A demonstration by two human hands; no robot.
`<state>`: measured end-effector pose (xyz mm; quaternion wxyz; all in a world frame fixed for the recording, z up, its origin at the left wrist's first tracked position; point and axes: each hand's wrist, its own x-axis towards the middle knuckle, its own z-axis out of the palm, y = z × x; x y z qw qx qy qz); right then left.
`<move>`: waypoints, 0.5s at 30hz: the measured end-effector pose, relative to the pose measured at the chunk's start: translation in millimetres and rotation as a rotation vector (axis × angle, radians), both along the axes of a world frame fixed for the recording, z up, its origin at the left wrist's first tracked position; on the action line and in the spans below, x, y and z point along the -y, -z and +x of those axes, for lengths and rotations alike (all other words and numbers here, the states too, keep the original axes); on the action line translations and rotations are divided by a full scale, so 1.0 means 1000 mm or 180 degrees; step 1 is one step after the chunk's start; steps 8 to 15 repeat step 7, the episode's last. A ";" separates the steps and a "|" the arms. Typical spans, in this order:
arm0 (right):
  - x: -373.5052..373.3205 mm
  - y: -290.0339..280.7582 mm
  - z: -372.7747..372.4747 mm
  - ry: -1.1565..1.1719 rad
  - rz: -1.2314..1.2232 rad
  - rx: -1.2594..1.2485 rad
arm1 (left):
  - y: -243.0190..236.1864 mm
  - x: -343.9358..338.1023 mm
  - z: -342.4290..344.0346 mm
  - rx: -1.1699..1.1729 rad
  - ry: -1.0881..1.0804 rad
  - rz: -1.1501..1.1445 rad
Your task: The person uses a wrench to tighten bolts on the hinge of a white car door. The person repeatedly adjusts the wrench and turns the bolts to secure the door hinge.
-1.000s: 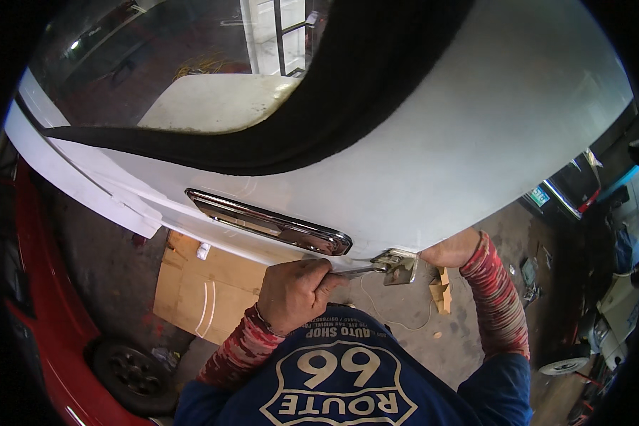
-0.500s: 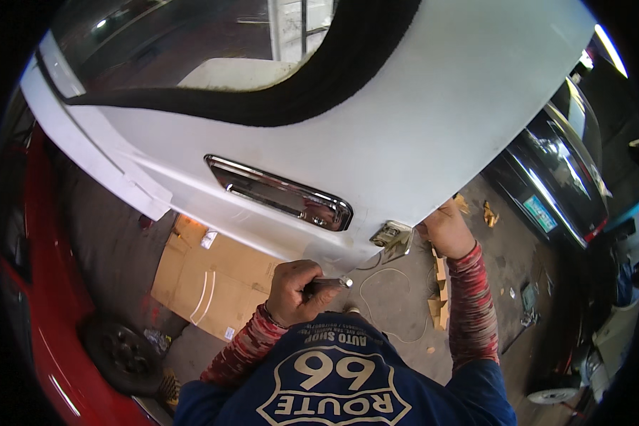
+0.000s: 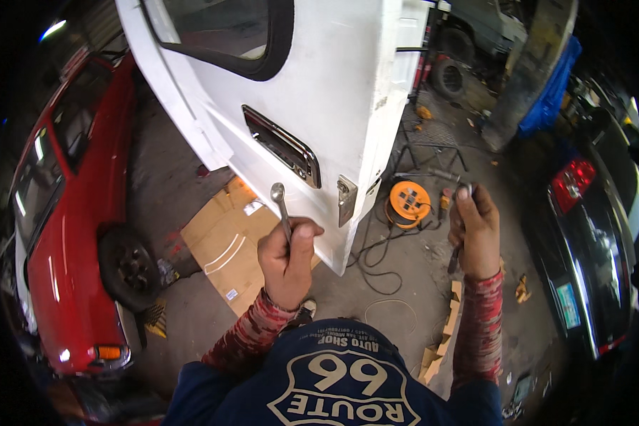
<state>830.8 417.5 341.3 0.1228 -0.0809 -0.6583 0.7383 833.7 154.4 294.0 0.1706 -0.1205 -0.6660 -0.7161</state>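
Observation:
My left hand (image 3: 289, 257) is closed around a shiny steel wrench (image 3: 280, 200), whose rounded head points up and away from me. Off to the right, my right hand (image 3: 478, 238) grips a metal hand tool (image 3: 454, 260); a rounded end shows above the fingers and a dark shaft below, but its exact kind is hidden. Between and beyond my hands stands a white vehicle door (image 3: 334, 92). A chrome-framed handle recess (image 3: 282, 147) is set in its panel, and a metal latch (image 3: 346, 199) sits near its edge. Neither hand touches the door.
Flattened cardboard (image 3: 216, 234) lies on the floor below the door. An orange cable reel (image 3: 409, 204) stands beyond its edge, with black cable trailing. A red car (image 3: 71, 270) is at left, a black car (image 3: 589, 241) at right. A folded cardboard strip (image 3: 444, 341) lies near my right forearm.
My right hand has drawn away from the door's edge, and its tool now shows. My left hand has raised its wrench upright. The view has shifted, showing more floor beyond the door.

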 end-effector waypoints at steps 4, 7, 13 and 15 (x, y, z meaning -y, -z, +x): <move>-0.015 0.054 0.025 -0.0352 -0.0302 0.0333 | -0.019 -0.017 -0.002 -0.0289 -0.0469 -0.0613; -0.021 0.110 0.047 -0.0573 -0.0186 0.0918 | -0.026 -0.037 0.004 -0.0242 -0.0494 -0.0813; -0.021 0.110 0.047 -0.0573 -0.0186 0.0918 | -0.026 -0.037 0.004 -0.0242 -0.0494 -0.0813; -0.021 0.110 0.047 -0.0573 -0.0186 0.0918 | -0.026 -0.037 0.004 -0.0242 -0.0494 -0.0813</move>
